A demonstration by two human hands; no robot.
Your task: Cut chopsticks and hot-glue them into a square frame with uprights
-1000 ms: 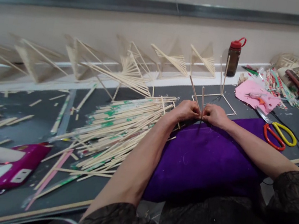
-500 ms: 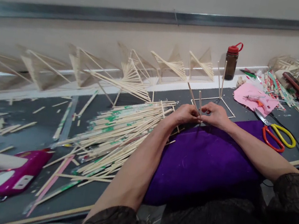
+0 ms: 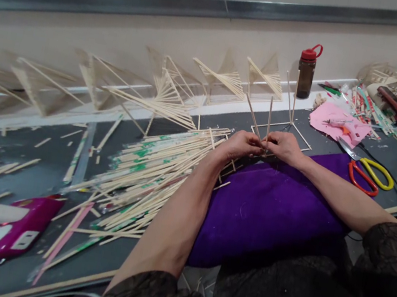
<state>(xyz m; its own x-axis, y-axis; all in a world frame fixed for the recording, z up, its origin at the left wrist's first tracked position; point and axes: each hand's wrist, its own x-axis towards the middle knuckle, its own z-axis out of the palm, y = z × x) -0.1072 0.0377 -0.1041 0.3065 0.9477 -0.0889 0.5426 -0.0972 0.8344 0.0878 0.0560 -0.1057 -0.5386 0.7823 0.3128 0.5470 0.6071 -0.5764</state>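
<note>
My left hand [image 3: 245, 145] and my right hand [image 3: 283, 146] meet above the far edge of a purple cloth [image 3: 267, 215]. Both have their fingers pinched round the lower ends of two thin wooden sticks [image 3: 269, 117]. One stick stands nearly upright, the other leans to the left. Just behind my hands is a square stick frame [image 3: 301, 136] with two sticks rising from its back corner. A large pile of loose sticks [image 3: 163, 178], some in plastic wrappers, lies left of my left hand.
Twisted stick models [image 3: 168, 100] line the wall. A brown bottle [image 3: 305, 75] with a red lid stands behind. Pink paper [image 3: 320, 113] with a glue gun [image 3: 343, 123] and scissors [image 3: 363, 178] lie right. A magenta package [image 3: 13, 229] lies front left.
The view has shifted slightly, so the table's things sit a little further left and higher. The stick between my hands has turned more upright, and the two sticks' tops are further apart.
</note>
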